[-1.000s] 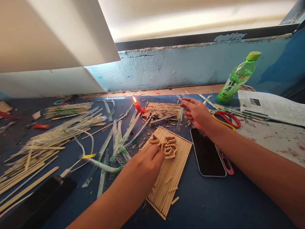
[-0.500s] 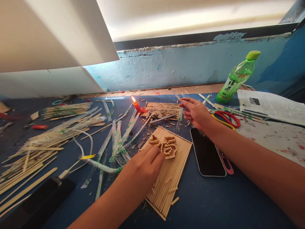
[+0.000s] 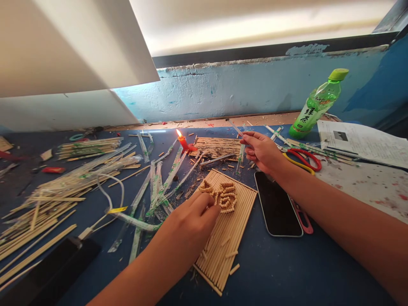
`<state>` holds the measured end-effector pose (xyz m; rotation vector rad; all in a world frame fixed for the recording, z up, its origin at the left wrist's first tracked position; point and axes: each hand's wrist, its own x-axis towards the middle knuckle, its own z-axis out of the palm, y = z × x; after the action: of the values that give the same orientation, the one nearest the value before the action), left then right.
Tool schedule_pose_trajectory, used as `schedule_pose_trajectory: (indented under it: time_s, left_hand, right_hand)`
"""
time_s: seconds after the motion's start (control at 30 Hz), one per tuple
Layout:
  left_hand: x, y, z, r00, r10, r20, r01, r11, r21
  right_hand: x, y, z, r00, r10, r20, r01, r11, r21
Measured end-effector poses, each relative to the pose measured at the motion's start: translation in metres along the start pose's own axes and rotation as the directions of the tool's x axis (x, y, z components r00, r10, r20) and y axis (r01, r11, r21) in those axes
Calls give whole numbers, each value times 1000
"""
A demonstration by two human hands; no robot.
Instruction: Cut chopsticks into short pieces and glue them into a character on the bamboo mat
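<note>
My left hand (image 3: 193, 223) is closed over the left side of a flat panel of bamboo sticks (image 3: 231, 233); its fingertips are hidden, so I cannot see what they pinch. Small beaded wooden pieces (image 3: 227, 200), set in curved rows, stand on the panel by those fingers. Further back, my right hand (image 3: 259, 148) grips a thin translucent glue stick (image 3: 235, 127), whose dark tip points up and left. A lit red candle (image 3: 182, 140) burns to the left of that stick. Short cut stick bits (image 3: 231, 254) lie on the panel's near part.
Right of the panel are a black phone (image 3: 278, 204), red-and-yellow scissors (image 3: 304, 159), a green tea bottle (image 3: 315, 106) and a printed sheet (image 3: 366, 142). Plastic wrappers (image 3: 156, 187), bamboo skewers (image 3: 57, 204) and a white cable (image 3: 135, 221) spread leftward. A scorched stick panel (image 3: 218, 146) lies behind.
My left hand has lifted and shifted very slightly at the panel's left side. My right hand and the glue stick stay nearly in place.
</note>
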<state>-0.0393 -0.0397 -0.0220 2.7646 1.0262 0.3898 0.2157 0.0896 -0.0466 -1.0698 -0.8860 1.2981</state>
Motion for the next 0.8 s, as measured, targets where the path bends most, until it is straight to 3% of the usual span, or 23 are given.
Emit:
schedule_pose_trajectory:
  time_s: [0.8]
  left_hand:
    - [4, 3, 6, 994, -40, -105, 31, 996, -88]
  right_hand:
    - [-1, 1, 1, 1000, 4, -6, -4, 1000, -5]
